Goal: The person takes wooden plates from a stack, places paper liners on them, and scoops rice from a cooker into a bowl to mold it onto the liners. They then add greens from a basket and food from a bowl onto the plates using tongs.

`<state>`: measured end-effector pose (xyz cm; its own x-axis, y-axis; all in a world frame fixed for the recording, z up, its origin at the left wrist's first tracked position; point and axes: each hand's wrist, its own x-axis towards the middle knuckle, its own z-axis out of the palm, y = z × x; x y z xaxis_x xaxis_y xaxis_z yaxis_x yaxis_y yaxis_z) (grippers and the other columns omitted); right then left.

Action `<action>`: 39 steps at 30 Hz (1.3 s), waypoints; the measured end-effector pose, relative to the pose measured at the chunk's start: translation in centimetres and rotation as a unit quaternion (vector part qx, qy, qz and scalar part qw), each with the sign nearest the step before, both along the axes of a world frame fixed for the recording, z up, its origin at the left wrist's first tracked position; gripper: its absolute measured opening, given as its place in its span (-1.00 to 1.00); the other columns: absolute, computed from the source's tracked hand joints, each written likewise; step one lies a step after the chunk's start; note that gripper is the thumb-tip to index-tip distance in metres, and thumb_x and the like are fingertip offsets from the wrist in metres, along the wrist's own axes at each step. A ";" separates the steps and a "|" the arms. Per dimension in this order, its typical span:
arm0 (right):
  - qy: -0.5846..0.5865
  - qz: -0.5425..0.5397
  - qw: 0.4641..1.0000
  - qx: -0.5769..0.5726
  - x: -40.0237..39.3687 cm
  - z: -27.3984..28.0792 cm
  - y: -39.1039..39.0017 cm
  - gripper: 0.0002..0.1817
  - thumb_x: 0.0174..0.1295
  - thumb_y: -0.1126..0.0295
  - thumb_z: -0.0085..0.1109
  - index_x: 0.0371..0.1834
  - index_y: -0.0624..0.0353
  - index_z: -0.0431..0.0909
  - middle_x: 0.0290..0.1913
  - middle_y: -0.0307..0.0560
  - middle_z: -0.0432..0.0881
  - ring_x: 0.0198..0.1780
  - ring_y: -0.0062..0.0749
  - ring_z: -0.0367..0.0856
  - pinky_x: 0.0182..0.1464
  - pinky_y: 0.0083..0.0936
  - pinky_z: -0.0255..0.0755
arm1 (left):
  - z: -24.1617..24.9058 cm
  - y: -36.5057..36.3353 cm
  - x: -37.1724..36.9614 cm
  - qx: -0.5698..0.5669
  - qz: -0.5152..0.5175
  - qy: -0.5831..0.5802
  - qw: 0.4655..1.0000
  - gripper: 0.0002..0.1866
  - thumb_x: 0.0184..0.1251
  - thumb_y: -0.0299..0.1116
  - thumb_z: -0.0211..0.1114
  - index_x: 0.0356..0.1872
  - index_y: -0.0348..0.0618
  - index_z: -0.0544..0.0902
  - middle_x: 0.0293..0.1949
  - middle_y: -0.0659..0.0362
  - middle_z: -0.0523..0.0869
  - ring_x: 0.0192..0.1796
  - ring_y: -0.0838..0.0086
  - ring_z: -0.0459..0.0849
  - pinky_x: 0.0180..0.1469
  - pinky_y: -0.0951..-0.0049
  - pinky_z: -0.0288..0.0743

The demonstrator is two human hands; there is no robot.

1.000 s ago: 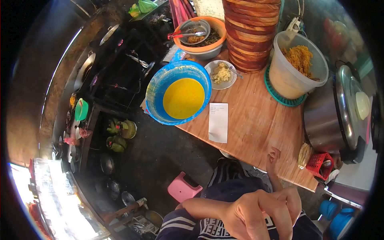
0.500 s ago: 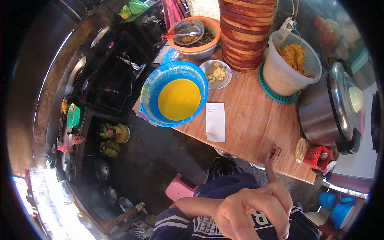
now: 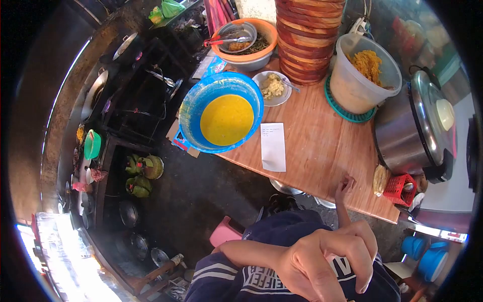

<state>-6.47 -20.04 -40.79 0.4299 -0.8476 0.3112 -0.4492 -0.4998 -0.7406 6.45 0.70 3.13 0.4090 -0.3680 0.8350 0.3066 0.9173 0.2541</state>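
Observation:
My left hand (image 3: 324,259) is raised close to the camera in front of my dark shirt. Its bent fingers are apart, and no object shows in them. Over the table's front edge, my right hand (image 3: 344,187) has loosely curved, parted fingers and holds nothing visible. The wooden table (image 3: 322,151) lies ahead of both hands. A handwritten paper sheet (image 3: 273,148) sits left of my right hand. Farther left is a blue basin (image 3: 185,108) containing yellow batter (image 3: 226,121). Behind the paper, a white plate (image 3: 283,95) bears a pale mash and a spoon.
Stacked wooden rings (image 3: 308,45) stand at the back. A tub (image 3: 354,83) of orange-yellow food and a metal cooker (image 3: 402,133) are on the right, near a red basket (image 3: 401,190). A pink stool (image 3: 225,231), gas cylinders (image 3: 151,167) and a stove (image 3: 133,95) are left.
My left hand has shifted slightly right and up in the view. The table and its items appear a little higher in the frame; my right hand stays near the table edge.

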 end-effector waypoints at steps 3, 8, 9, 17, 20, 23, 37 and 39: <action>0.022 -0.012 1.000 0.006 -0.1 0.3 0.2 -0.66 0.01 0.64 0.01 -0.09 0.18 0.37 -0.11 0.05 0.36 -0.28 -0.22 0.47 -0.28 -0.39 0.42 | 0.0 0.4 -0.2 0.003 -0.006 -0.001 1.000 -0.83 0.27 -0.29 0.24 -0.41 -0.04 0.76 -0.27 0.09 0.58 -0.24 0.41 0.41 -0.27 0.54 0.33; 0.006 -0.013 1.000 -0.020 0.2 0.6 0.5 -0.67 0.01 0.65 0.01 -0.10 0.19 0.37 -0.12 0.06 0.36 -0.29 -0.21 0.47 -0.27 -0.39 0.41 | -0.3 0.8 -0.3 0.017 0.008 0.006 1.000 -0.85 0.27 -0.32 0.24 -0.40 -0.09 0.73 -0.24 0.11 0.59 -0.22 0.40 0.45 -0.25 0.50 0.39; 0.014 -0.014 0.999 -0.025 0.2 1.0 0.6 -0.67 0.01 0.65 0.00 -0.11 0.19 0.38 -0.12 0.05 0.36 -0.28 -0.20 0.47 -0.26 -0.40 0.41 | -0.8 1.0 -0.3 0.015 0.006 0.007 1.000 -0.85 0.27 -0.32 0.24 -0.40 -0.09 0.73 -0.24 0.11 0.59 -0.22 0.40 0.45 -0.25 0.50 0.39; -0.086 0.019 0.985 0.151 0.5 0.2 2.0 -0.69 0.12 0.55 0.02 -0.03 0.14 0.37 -0.03 -0.05 0.38 -0.19 -0.38 0.46 -0.21 -0.46 0.42 | -6.1 1.8 0.4 0.237 0.033 0.138 0.961 -0.83 0.26 -0.27 0.20 -0.21 -0.07 0.64 -0.13 0.05 0.50 -0.13 0.37 0.47 -0.11 0.44 0.36; -0.237 0.199 0.820 0.482 3.3 7.3 7.4 -0.69 0.23 0.37 0.00 0.05 0.12 0.36 0.08 -0.13 0.37 0.03 -0.48 0.41 0.06 -0.43 0.34 | -11.6 0.2 0.7 0.378 0.120 0.194 0.897 -0.77 0.16 -0.60 0.22 -0.12 -0.28 0.60 -0.04 0.10 0.47 0.07 0.46 0.48 0.08 0.48 0.41; -0.343 0.163 0.690 0.616 7.5 22.6 14.1 -0.65 0.27 0.27 -0.05 0.08 0.16 0.34 0.06 -0.17 0.43 0.14 -0.47 0.36 0.21 -0.40 0.20 | -18.7 -2.1 -0.2 0.428 0.181 0.155 0.872 -0.69 0.15 -0.72 0.13 -0.07 -0.31 0.59 0.02 0.11 0.45 0.13 0.44 0.46 0.13 0.48 0.38; 0.351 0.095 0.928 0.079 4.7 24.9 -2.1 -0.75 0.12 0.35 0.05 -0.20 0.24 0.59 -0.25 0.17 0.63 -0.17 -0.07 0.62 0.07 -0.34 0.35 | -13.2 -4.6 5.9 0.404 0.087 0.193 0.890 -0.76 0.22 -0.58 0.20 -0.07 -0.28 0.56 0.01 0.09 0.57 0.11 0.39 0.51 0.21 0.38 0.34; 0.236 0.089 0.967 0.042 5.7 28.5 -4.6 -0.72 0.12 0.37 0.09 -0.15 0.30 0.56 -0.25 0.17 0.64 -0.19 -0.03 0.62 0.00 -0.30 0.41 | -11.0 -5.9 10.7 0.386 0.188 0.175 0.886 -0.83 0.26 -0.56 0.18 -0.14 -0.26 0.55 -0.09 0.15 0.61 0.00 0.47 0.57 0.07 0.47 0.45</action>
<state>-0.81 -24.64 -12.33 0.6490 -0.7605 -0.0222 -0.6591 -0.5475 -0.5156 17.19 -5.18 -7.90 0.8077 -0.5575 0.1918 0.1997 0.5649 0.8007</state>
